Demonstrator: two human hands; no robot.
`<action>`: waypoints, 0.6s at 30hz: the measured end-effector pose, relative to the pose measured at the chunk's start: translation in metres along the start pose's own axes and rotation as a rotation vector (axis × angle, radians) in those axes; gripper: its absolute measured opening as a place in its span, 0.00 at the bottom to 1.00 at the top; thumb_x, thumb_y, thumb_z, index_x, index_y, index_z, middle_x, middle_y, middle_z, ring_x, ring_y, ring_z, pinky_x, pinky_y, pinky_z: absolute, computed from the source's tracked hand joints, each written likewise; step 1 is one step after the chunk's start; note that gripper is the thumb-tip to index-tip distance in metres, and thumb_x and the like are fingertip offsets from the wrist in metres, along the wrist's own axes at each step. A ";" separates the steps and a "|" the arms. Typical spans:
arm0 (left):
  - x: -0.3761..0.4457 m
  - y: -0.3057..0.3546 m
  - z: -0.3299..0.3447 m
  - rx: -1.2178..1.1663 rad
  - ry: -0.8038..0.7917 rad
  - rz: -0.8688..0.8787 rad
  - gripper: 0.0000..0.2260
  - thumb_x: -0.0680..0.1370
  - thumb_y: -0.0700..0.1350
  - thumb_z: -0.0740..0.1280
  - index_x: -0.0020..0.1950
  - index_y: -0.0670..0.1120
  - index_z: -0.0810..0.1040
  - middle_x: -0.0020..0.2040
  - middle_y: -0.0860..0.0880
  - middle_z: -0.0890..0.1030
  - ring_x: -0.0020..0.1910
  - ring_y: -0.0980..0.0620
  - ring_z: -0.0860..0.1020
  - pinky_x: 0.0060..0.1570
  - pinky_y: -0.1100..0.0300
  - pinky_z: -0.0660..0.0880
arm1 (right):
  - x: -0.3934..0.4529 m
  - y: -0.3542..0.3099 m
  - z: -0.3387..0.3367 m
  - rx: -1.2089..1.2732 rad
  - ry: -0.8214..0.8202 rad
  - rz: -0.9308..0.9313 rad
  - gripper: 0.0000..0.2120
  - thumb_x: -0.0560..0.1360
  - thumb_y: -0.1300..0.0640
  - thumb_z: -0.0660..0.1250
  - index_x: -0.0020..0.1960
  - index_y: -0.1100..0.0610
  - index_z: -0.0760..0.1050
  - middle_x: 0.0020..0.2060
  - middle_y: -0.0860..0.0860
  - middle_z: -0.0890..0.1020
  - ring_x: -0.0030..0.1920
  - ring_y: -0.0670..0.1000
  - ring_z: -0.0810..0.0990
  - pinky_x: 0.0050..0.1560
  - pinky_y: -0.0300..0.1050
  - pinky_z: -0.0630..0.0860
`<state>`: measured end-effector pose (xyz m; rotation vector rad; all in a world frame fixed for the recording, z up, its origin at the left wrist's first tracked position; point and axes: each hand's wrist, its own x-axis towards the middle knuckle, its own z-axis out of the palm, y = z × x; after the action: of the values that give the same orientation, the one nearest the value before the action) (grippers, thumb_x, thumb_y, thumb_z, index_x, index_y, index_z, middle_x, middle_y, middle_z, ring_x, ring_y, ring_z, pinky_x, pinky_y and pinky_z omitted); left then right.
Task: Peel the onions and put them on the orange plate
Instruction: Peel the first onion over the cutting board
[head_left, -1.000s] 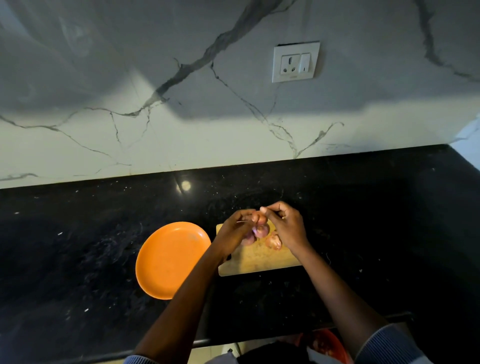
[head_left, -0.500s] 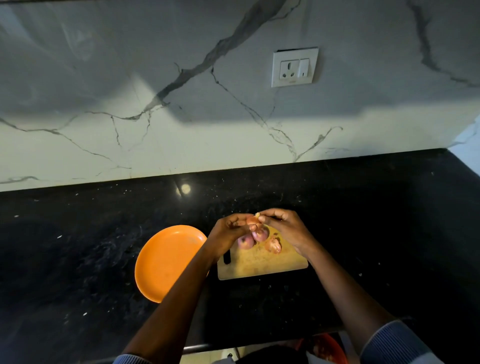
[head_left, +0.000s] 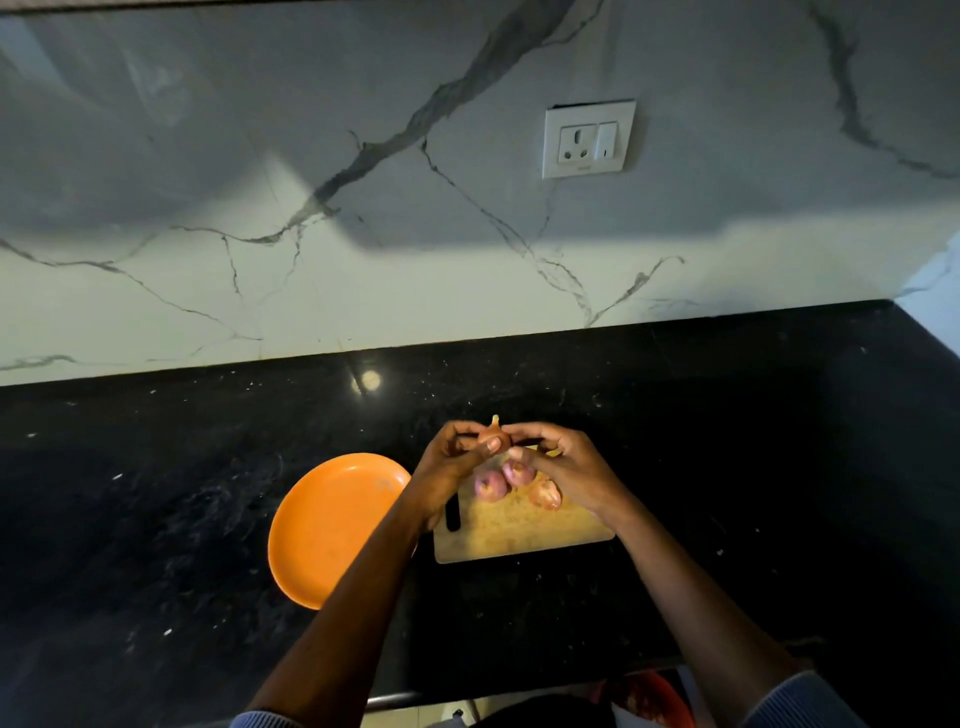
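Black stone counter (head_left: 156, 519), speckled, under dim light. Entries run near to far.

Near edge, about 5 o'clock: a red-orange object (head_left: 649, 699), partly cut off; cannot identify it.

Mid-counter: orange plate (head_left: 332, 525), count 1, nothing on it. Wooden cutting board (head_left: 519, 530), count 1, just beside the plate at its 3 o'clock. On the board's far half lie 3 onions: left (head_left: 490, 486), middle (head_left: 518, 472), right (head_left: 545, 493). All look pinkish; whether any is fully skinned I cannot tell.

Above the board's far edge: a fourth onion (head_left: 493, 439), held off the surface between both hands, dry tip pointing toward 12 o'clock. Total onions counted: 4.

Left hand (head_left: 452, 467): fingers clamped on the held onion from its 9 o'clock side, thumb across the front. Right hand (head_left: 566, 467): fingertips pinched together at the onion's 3 o'clock side, apparently on skin.

Change against half a second ago: hands sit a little farther up over the board, the tip now stands clear above the fingers. Judgement: peeling of this onion is under way, no transfer to the plate yet done.

Far: marble wall, socket plate (head_left: 588, 139), count 1.
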<state>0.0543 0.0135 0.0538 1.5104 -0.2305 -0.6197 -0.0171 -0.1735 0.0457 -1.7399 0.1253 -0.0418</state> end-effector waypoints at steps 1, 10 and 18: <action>0.001 0.000 0.000 -0.012 -0.020 -0.013 0.13 0.79 0.41 0.70 0.63 0.44 0.77 0.51 0.47 0.84 0.49 0.58 0.83 0.41 0.70 0.77 | 0.000 0.002 0.002 -0.002 0.020 -0.004 0.13 0.76 0.53 0.74 0.60 0.47 0.83 0.57 0.46 0.85 0.60 0.46 0.81 0.62 0.46 0.78; -0.004 0.002 -0.003 -0.064 -0.052 -0.029 0.10 0.81 0.43 0.67 0.60 0.43 0.81 0.54 0.49 0.85 0.53 0.56 0.83 0.44 0.68 0.78 | -0.001 0.008 0.001 0.002 0.042 0.039 0.06 0.75 0.57 0.75 0.50 0.56 0.84 0.47 0.50 0.86 0.50 0.46 0.84 0.49 0.38 0.78; -0.007 -0.009 0.006 -0.061 -0.025 -0.005 0.13 0.82 0.44 0.66 0.60 0.37 0.80 0.52 0.46 0.85 0.54 0.50 0.82 0.51 0.61 0.79 | -0.008 0.011 -0.003 -0.158 -0.030 0.068 0.07 0.74 0.56 0.76 0.51 0.55 0.84 0.42 0.45 0.86 0.42 0.42 0.83 0.44 0.36 0.76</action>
<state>0.0438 0.0125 0.0466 1.4459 -0.2248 -0.6448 -0.0259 -0.1774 0.0358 -1.8916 0.1699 0.0453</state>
